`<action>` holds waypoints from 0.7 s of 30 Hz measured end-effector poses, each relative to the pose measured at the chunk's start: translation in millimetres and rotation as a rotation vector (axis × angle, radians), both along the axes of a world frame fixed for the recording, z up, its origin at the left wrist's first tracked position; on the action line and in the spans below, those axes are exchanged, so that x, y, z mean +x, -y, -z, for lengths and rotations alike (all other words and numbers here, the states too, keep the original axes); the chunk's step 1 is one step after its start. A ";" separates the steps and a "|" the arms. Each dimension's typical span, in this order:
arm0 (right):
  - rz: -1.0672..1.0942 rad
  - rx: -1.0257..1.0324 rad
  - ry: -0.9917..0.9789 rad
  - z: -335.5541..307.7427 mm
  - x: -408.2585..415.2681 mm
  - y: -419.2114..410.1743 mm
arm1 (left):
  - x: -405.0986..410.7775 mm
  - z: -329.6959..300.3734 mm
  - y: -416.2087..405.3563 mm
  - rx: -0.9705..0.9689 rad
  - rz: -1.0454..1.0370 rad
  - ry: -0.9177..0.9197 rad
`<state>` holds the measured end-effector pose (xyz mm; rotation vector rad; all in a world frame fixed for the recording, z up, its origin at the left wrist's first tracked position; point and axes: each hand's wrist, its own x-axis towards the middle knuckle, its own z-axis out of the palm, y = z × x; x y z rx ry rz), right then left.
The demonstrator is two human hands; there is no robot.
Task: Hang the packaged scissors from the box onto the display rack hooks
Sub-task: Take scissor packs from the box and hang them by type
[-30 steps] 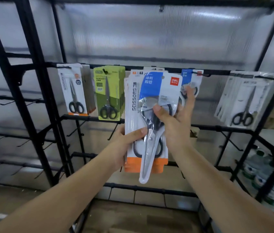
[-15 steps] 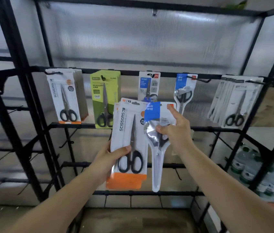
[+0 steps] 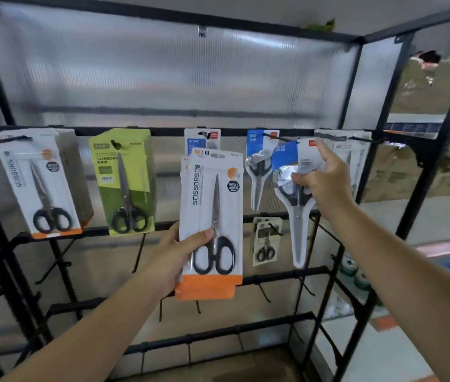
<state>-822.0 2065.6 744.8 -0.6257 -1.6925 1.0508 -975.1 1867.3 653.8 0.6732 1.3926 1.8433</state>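
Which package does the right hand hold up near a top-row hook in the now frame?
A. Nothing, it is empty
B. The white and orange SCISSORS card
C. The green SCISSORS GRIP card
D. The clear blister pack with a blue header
D: the right hand pinches the blue-header blister pack beside the top-row hook, while the left hand grips the white and orange card.

left hand (image 3: 179, 253): bare, no glove, ring or watch | right hand (image 3: 326, 183): bare, likewise unadorned | forearms: both bare, no sleeve in view | fingers: short plain nails
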 end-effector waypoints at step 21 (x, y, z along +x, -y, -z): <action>-0.071 0.202 0.173 12.7 3.4 -89.5 | 28.7 -1.9 -93.6 0.055 -0.240 0.010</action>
